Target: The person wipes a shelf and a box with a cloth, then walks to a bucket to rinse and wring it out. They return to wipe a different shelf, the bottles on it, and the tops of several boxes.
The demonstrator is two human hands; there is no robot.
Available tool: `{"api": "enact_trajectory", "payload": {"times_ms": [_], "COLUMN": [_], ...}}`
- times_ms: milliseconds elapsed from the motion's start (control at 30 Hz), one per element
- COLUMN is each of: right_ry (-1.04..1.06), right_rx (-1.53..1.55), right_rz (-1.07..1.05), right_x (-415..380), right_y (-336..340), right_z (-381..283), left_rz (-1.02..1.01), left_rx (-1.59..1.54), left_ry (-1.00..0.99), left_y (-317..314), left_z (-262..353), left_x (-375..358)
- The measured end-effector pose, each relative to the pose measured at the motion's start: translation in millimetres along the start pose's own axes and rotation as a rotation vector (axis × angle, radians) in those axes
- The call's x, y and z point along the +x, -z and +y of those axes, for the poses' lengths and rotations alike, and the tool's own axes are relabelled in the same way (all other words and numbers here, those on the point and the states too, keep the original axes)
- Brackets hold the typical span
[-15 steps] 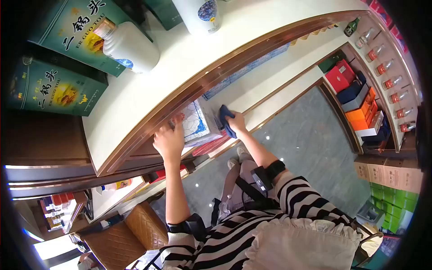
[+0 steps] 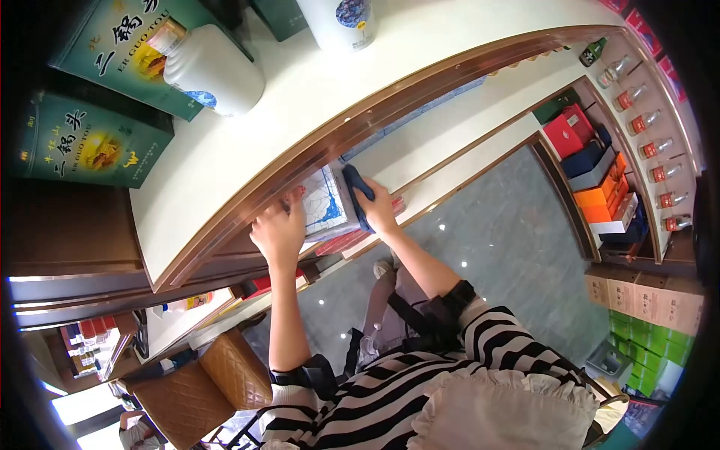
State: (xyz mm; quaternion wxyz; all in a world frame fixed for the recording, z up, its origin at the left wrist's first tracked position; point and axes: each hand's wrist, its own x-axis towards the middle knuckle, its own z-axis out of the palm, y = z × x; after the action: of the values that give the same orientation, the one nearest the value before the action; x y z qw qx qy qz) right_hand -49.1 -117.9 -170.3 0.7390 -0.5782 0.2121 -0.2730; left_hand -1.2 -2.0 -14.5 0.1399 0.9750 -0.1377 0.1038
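On the shelf under the counter edge is a white box (image 2: pixel 321 199) with a blue crackle pattern. My left hand (image 2: pixel 279 234) grips its left side with curled fingers, partly hidden by the box and the counter. A folded dark blue cloth (image 2: pixel 355 193) is held in my right hand (image 2: pixel 378 211), whose fingers close round it. The cloth lies against the right side of the box.
Above is a white counter (image 2: pixel 300 90) with a wooden edge, carrying white bottles (image 2: pixel 217 71) and green boxes (image 2: pixel 94 139). Small bottles (image 2: pixel 645 120) line a shelf at right, over red and orange boxes (image 2: pixel 604 196). Brown chairs (image 2: pixel 184 397) stand lower left; cartons (image 2: pixel 641 292) at right.
My right hand has moved left with the cloth, from a little apart from the box to against its right side. My left hand stays at the box.
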Motion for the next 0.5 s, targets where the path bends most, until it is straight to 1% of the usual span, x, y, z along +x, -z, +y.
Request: {"api": "enact_trajectory", "payload": {"times_ms": [67, 100, 167, 200, 233, 267, 300, 333, 400, 467, 500], "right_ry": [-0.173, -0.173, -0.229, -0.232, -0.336, -0.436, -0.466, -0.433, -0.385, -0.297, -0.300], "right_rx": [-0.161, -0.156, -0.412, -0.410, -0.369, -0.324, -0.334, -0.376, 0.047, 0.305, 0.303], "right_rz": [-0.001, 0.004, -0.038, -0.039, -0.037, -0.034, 0.035, 0.075, 0.122, 0.101, 0.103], "right_x": [-6, -5, -7, -6, -3, 0, -1, -4, 1, 7, 5], "right_y": [10, 13, 21, 29, 37, 41, 41, 37, 31, 18, 11], "right_z": [28, 34, 47, 67, 96, 110, 90, 40, 16, -35, -61], "left_rz": [0.036, 0.037, -0.033, -0.034, -0.024, -0.011, -0.008, 0.024, 0.051, 0.011, 0.007], "left_rx": [0.040, 0.043, -0.010, -0.007, -0.030, -0.053, -0.051, -0.019, 0.013, -0.017, -0.017], "left_ry": [-0.017, -0.023, -0.016, -0.016, -0.010, -0.006, -0.012, -0.003, 0.006, -0.013, -0.011], "left_y": [-2, -1, 3, 5, 6, 7, 5, 2, 1, 5, 5], "left_z": [-1, -1, -1, -1, 1, 2, 1, 0, -1, 1, 2], "left_x": [1, 2, 0, -1, -1, 0, 1, 1, 1, 1, 0]}}
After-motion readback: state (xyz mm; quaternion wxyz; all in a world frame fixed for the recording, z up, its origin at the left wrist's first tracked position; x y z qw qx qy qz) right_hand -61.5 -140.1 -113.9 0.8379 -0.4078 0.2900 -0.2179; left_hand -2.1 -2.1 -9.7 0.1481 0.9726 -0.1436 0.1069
